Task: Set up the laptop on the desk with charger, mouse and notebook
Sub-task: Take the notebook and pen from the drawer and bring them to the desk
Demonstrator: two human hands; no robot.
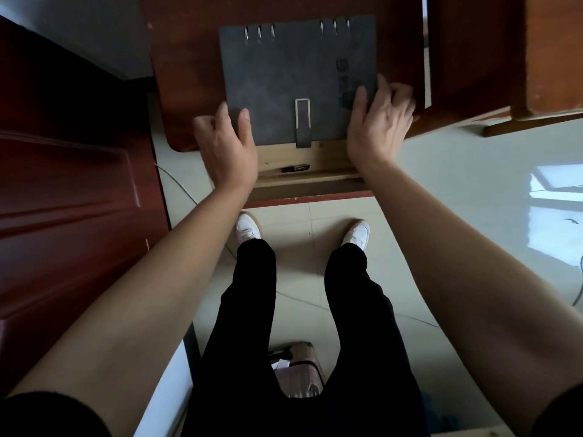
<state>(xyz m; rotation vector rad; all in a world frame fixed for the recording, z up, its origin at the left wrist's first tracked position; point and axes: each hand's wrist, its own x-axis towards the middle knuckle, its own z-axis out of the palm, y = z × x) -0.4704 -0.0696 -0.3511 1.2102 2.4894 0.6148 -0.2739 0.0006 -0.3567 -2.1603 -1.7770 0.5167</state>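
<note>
A dark grey ring-bound notebook (pixel 296 80) with a strap closure lies flat on the reddish-brown desk (pixel 186 89), its near edge overhanging the desk front. My left hand (pixel 225 146) grips the notebook's near left corner, thumb on the cover. My right hand (pixel 378 118) holds its near right edge, thumb on top and fingers curled around the side. No laptop, charger or mouse is visible.
Below the desk front an open light-wood drawer (pixel 303 176) holds a small dark item (pixel 295 168). A dark red door (pixel 69 171) stands at left, a wooden cabinet (pixel 549 52) at right. A pink suitcase (pixel 299 370) sits on the tiled floor behind my legs.
</note>
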